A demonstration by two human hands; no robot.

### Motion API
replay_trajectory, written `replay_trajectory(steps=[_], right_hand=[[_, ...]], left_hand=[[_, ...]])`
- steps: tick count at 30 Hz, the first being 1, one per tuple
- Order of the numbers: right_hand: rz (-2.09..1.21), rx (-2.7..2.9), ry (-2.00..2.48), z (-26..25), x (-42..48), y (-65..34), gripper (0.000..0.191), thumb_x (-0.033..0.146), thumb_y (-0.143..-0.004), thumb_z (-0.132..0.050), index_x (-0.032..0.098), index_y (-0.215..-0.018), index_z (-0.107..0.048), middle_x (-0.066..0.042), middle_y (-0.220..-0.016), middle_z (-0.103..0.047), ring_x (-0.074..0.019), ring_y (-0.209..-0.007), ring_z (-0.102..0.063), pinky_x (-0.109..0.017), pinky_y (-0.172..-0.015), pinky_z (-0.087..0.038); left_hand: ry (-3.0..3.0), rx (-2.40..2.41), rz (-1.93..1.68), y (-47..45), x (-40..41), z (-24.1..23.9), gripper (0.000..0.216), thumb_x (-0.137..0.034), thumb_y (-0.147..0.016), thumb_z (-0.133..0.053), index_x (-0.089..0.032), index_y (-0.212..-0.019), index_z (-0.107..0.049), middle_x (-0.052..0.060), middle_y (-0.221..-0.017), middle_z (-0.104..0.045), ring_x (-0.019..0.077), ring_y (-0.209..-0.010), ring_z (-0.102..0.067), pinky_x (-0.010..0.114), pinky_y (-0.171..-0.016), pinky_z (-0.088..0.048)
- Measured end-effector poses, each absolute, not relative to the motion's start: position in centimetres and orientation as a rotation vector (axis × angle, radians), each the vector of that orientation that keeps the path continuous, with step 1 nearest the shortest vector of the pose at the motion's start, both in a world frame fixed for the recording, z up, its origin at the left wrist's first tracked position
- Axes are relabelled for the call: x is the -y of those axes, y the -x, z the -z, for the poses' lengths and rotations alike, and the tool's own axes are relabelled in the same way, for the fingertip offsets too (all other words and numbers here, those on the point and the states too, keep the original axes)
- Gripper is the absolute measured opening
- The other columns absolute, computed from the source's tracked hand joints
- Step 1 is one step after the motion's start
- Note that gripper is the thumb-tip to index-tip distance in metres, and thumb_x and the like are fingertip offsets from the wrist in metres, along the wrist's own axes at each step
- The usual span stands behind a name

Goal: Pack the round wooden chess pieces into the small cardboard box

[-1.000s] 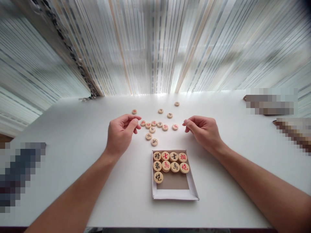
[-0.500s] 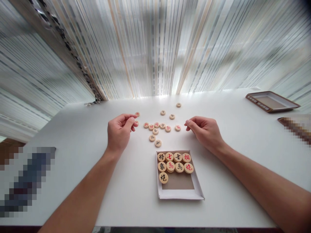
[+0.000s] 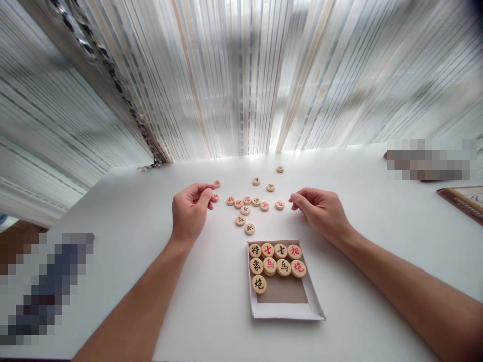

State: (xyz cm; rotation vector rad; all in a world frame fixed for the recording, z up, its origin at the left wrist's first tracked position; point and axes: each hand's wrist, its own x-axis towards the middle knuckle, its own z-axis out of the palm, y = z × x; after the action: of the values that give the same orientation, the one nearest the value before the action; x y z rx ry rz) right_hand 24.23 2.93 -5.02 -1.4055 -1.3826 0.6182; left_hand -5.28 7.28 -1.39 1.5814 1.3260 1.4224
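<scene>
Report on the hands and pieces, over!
Left hand at two pieces, grip unclear. Right hand near red-marked piece, not touching. White box: nine pieces on top. Loose pieces lie between hands.

**Striped curtain (image 3: 241, 75) beyond your white table (image 3: 204, 306)**

Ahead of you, the curtain's thin pale, grey and tan stripes run down to the table's far edge. To your left hangs a dark-and-silver strand (image 3: 131, 105), its end at the tabletop. Nearer you on that side is a pixelated dark item (image 3: 49, 286), its identity unclear. At your far right lies a flat brown-bordered item (image 3: 463, 203), cut off by the picture's edge.
</scene>
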Motion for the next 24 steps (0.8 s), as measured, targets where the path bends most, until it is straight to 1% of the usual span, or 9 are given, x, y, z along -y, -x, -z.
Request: replay_trajectory(steps=[2,6,16,21,24], right_hand=[[-0.616,1.387,1.401,5.0,-3.0,-24.2,0.036,0.046,-0.089,-0.071,0.016,-0.071,-0.076,0.001,-0.053,-0.057,-0.0105,-0.045,-0.037,-0.026,-0.045,-0.026],[-0.608,1.396,1.391,5.0,-3.0,-24.2,0.036,0.046,-0.089,-0.071,0.015,-0.071,-0.076,-0.001,-0.057,-0.063,-0.0108,-0.047,-0.040,-0.026,-0.045,-0.028],[-0.618,1.409,1.393,5.0,-2.9,-24.1,0.036,0.045,-0.089,-0.070,0.017,-0.069,-0.075,0.001,-0.054,-0.058,-0.0108,-0.047,-0.037,-0.026,-0.046,-0.027],[-0.621,1.423,1.392,5.0,-2.8,-24.0,0.036,0.045,-0.090,-0.069,0.017,-0.069,-0.075,0.001,-0.053,-0.058,-0.0109,-0.047,-0.037,-0.026,-0.046,-0.027],[-0.619,1.435,1.390,4.9,-2.7,-23.9,0.036,0.045,-0.090,-0.069,0.017,-0.069,-0.075,0.002,-0.052,-0.056,-0.0107,-0.047,-0.037,-0.026,-0.046,-0.026]], left_hand=[[-1.607,-1.328,-1.387,5.0,-7.0,1.6,0.018,-0.026,-0.089,-0.069,-0.014,-0.093,-0.081,0.002,-0.069,-0.074,0.0126,-0.058,-0.062,0.025,-0.059,-0.052],[-1.647,-1.337,-1.351,4.9,-6.8,1.8,0.018,-0.027,-0.089,-0.070,-0.015,-0.093,-0.082,0.001,-0.069,-0.074,0.0136,-0.059,-0.063,0.025,-0.060,-0.053],[-1.652,-1.407,-1.436,6.1,-8.0,1.4,0.021,-0.027,-0.089,-0.067,-0.014,-0.096,-0.082,0.003,-0.072,-0.077,0.0131,-0.059,-0.063,0.025,-0.060,-0.053],[-1.702,-1.470,-1.375,6.3,-8.4,2.0,0.021,-0.028,-0.089,-0.067,-0.015,-0.096,-0.082,0.004,-0.075,-0.079,0.0137,-0.060,-0.065,0.025,-0.062,-0.054],[-1.765,-1.491,-1.287,6.1,-8.3,2.3,0.022,-0.030,-0.089,-0.067,-0.016,-0.095,-0.082,0.006,-0.078,-0.081,0.0163,-0.064,-0.070,0.027,-0.064,-0.056]])
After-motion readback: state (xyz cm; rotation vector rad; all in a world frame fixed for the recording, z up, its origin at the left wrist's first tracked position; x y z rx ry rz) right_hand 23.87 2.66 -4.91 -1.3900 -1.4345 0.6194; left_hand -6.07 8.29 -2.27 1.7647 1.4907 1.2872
